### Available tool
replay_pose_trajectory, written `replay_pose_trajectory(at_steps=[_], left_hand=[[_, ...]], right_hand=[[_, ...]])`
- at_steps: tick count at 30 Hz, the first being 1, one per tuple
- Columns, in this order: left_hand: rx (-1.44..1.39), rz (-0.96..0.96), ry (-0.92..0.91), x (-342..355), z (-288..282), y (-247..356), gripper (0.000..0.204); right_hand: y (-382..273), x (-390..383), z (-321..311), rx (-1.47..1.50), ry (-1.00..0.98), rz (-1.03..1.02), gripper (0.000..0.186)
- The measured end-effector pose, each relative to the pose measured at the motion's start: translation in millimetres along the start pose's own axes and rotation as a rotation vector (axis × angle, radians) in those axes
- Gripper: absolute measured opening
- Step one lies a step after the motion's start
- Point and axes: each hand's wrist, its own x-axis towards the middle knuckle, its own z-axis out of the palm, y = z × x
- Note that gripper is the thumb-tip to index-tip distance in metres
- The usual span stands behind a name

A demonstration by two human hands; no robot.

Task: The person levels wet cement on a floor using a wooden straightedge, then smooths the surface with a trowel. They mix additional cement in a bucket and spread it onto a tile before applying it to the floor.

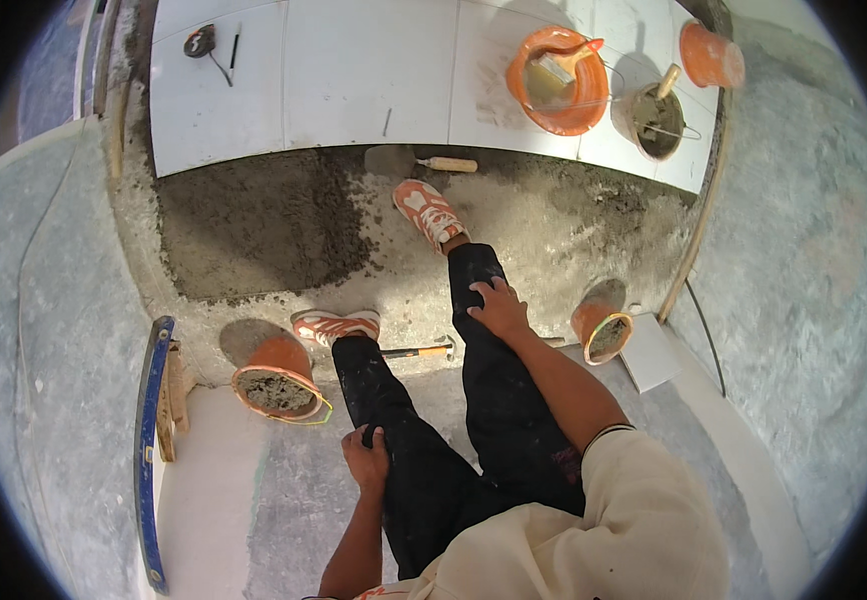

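Observation:
My left hand [366, 458] is at my left thigh, its fingers closed on a fold of the black trouser leg [386, 398]. My right hand [499, 308] lies on my right knee with its fingers spread and nothing in them. Beyond my right shoe [429, 212], a trowel [447, 164] with a wooden handle lies at the edge of the white tiles. A patch of wet grey mortar [254, 225] spreads ahead of my left shoe [334, 326]. Between my legs, a hammer [419, 351] rests on the ground.
Mortar buckets stand left [279, 385] and right [602, 332]. On the laid tiles [369, 80] are an orange basin [566, 118] with a brush [569, 62], a mortar pail [656, 125], an orange bucket [711, 57] and a tape measure [200, 40]. A blue level [149, 450] leans at left.

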Motion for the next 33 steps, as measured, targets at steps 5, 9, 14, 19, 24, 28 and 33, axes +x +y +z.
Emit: replay_pose_trajectory(at_steps=[5,9,14,19,24,28,33], left_hand=[[0.046,-0.042,0.011,-5,-16,24,0.041],[0.003,-0.087,-0.021,-3,-12,20,0.042],[-0.089,-0.118,-0.035,-8,2,10,0.043],[-0.129,-0.108,0.006,-15,19,-6,0.044],[-0.199,-0.075,-0.031,-13,29,2,0.043],[-0.237,-0.069,0.009,-18,44,-1,0.044],[-0.320,-0.033,0.008,-22,66,-17,0.046]], right_hand=[[23,1,10,0.083,0.067,-0.045,0.072],[22,9,11,0.036,0.018,-0.063,0.074],[25,20,15,-0.026,0.013,-0.097,0.075],[22,24,26,-0.084,0.024,-0.128,0.076],[56,35,30,-0.145,0.058,-0.184,0.077],[11,31,5,-0.231,-0.034,-0.050,0.079],[-8,29,-5,-0.293,0.008,-0.241,0.082]])
